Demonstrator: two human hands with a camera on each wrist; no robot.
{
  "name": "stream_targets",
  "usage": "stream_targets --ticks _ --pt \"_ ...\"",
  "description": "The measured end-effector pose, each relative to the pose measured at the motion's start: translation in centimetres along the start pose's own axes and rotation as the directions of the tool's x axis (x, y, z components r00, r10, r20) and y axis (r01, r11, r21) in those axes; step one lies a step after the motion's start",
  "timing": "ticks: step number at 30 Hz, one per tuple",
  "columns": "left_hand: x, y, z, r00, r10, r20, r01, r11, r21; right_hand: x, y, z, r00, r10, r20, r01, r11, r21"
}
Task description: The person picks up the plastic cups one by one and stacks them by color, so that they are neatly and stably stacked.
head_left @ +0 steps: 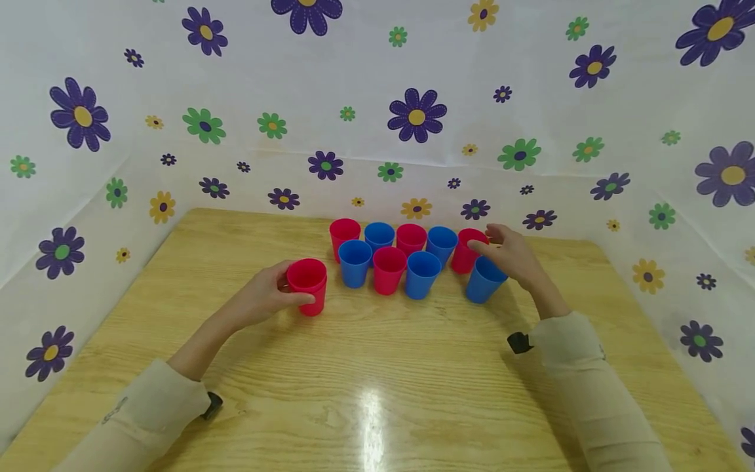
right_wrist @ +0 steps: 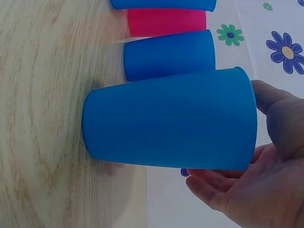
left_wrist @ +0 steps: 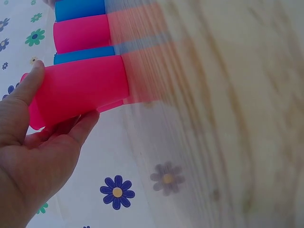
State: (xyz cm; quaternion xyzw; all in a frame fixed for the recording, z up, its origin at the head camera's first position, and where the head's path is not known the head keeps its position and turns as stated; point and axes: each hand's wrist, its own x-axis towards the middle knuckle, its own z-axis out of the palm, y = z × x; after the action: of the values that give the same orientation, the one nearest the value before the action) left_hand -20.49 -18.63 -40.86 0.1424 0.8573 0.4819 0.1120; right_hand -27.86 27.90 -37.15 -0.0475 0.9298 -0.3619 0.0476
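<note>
On the left of the cup group, my left hand [head_left: 268, 295] holds a red plastic cup [head_left: 312, 305] near its top. A second rim line below the upper one suggests two nested red cups. In the left wrist view, thumb and fingers curve round the red cup [left_wrist: 80, 88]. My right hand [head_left: 514, 257] reaches over the front right blue cup [head_left: 485, 283], its thumb across the rim of the back right red cup [head_left: 464, 252]. That blue cup [right_wrist: 171, 121] hides part of the hand [right_wrist: 270, 175] in the right wrist view; contact with the red cup is unclear.
Between the hands, several upright red and blue cups stand in two rows, including a front red cup [head_left: 389, 272] and a front blue cup [head_left: 422, 278]. The wooden table [head_left: 330, 380] meets a flower-patterned white cloth [head_left: 354, 85] at the back and sides.
</note>
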Motion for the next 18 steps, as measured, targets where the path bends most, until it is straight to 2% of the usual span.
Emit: stream_targets --ticks 13,18 --pt "0.39 0.23 0.07 1.000 -0.003 0.004 0.003 1.000 0.000 0.71 -0.41 0.19 0.998 0.050 0.048 -0.048 0.998 -0.035" --pt "0.37 0.30 0.05 1.000 -0.024 0.003 0.024 1.000 0.019 0.87 -0.38 0.34 0.996 0.064 0.055 -0.063 0.998 -0.023"
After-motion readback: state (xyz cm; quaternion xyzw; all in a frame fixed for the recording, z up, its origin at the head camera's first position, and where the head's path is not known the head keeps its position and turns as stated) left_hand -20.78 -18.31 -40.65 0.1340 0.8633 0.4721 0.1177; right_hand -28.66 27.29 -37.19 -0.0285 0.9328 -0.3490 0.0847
